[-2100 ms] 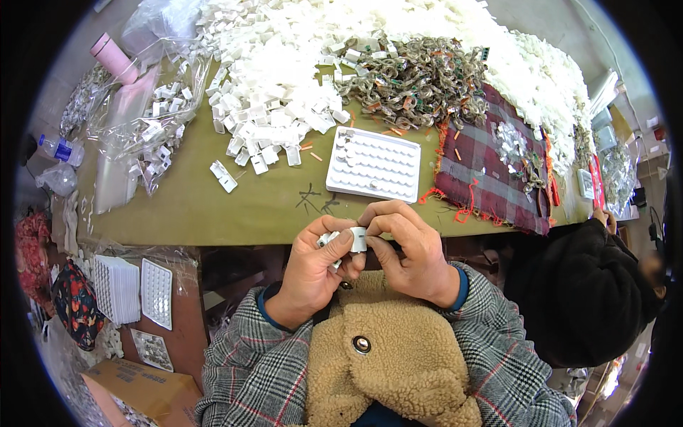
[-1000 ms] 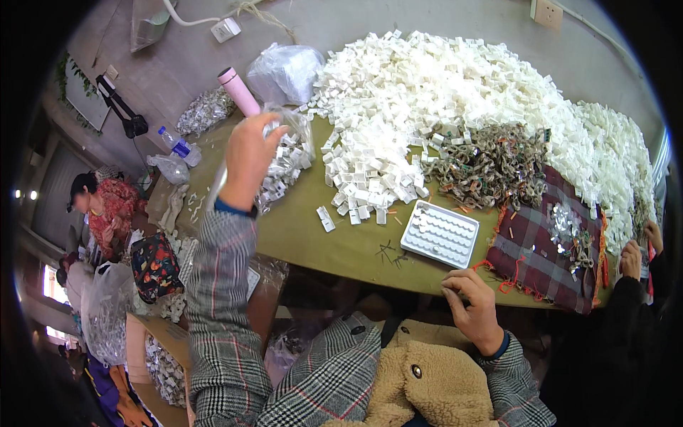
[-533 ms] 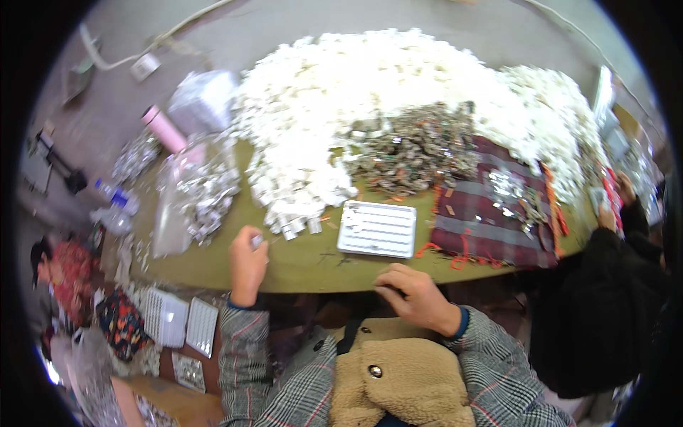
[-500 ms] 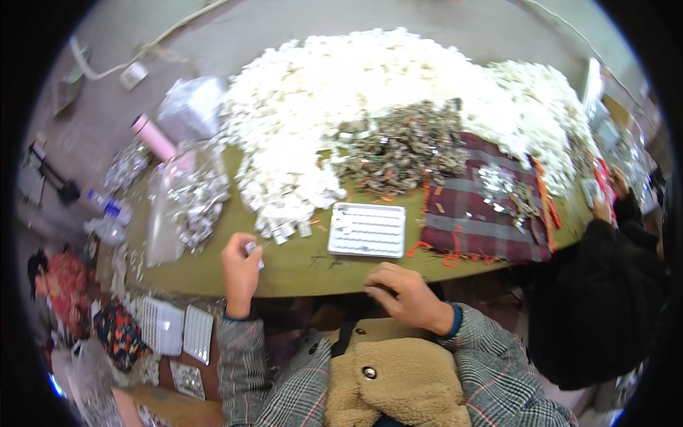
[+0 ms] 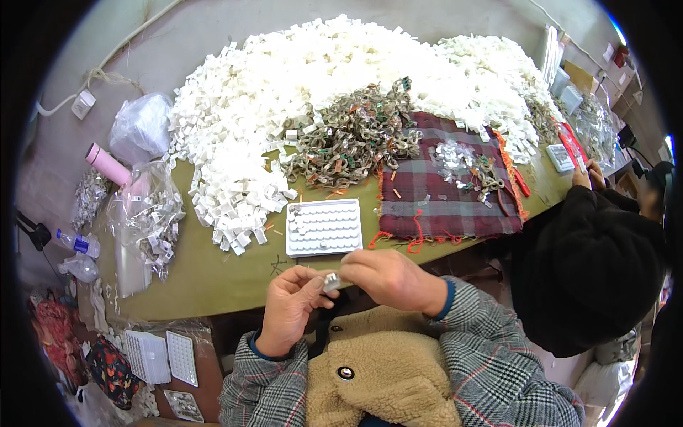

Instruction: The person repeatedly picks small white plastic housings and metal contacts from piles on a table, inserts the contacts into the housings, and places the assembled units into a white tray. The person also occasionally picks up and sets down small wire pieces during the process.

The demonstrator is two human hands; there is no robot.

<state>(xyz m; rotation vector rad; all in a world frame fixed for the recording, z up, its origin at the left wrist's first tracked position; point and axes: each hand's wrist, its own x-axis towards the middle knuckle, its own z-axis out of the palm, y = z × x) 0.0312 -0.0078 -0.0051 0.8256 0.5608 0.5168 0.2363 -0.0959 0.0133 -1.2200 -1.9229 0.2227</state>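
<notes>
Between thumb and fingers, my left hand (image 5: 290, 309) pinches a small white piece with a shiny metallic face (image 5: 331, 282). My right hand (image 5: 393, 279) is right beside it with its fingers bent together, close to or touching the piece; what its fingertips hold, if anything, is hidden. Both hands are over the table's near edge. Just beyond them lies a white ridged tray (image 5: 341, 226) with a few small pieces in its left rows and one at its near side.
Behind the tray rise a large heap of white pieces (image 5: 235, 142) and a tangled heap of grey-brown strips (image 5: 348, 139). A plaid cloth (image 5: 427, 203) bears shiny bits. Plastic bags (image 5: 139, 128) and a pink bottle (image 5: 107, 164) are at left. A co-worker in black (image 5: 590, 270) sits at right.
My left hand has moved right with the small piece, and my right hand has come left to meet it. The whole view has shifted a little.
</notes>
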